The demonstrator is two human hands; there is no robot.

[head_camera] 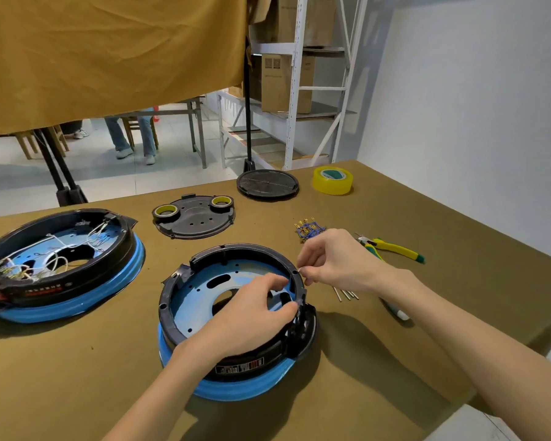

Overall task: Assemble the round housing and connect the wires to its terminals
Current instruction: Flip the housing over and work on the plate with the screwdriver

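Round housing [236, 316] sits near the front middle of the surface [427, 313], black ring on a blue base, open side up, blue plate with slots and holes inside. Looks like rigid moulded plastic over metal plate: stiff, probably moderate weight, stays put under light pressure. Rim smooth, so likely slippery to pinch from above; better held across the ring wall or at the terminal block on its right edge. Blue skirt probably softer, poor place to grip.

Left hand [252, 313] reaches over the near rim, fingers curled, thumb and fingertips gripping the ring's inner edge by the terminal block. Right hand [331, 262] just outside the right rim, fingers pinched on a small metal piece [300, 271] at a rim hole; too small to say pin or terminal. Small part, easy to drop, needs fingertip hold only.

Loose metal pins [345, 294] just right of the housing. Bundle of brass terminals [309, 230] on blue wires further back; thin, bendable, handle by the crimp. Pliers [392, 248] right of that. Second housing [58, 265] at left, already wired. Black cover plate [194, 216] with two tape rolls behind; yellow tape roll [332, 180] at far edge.
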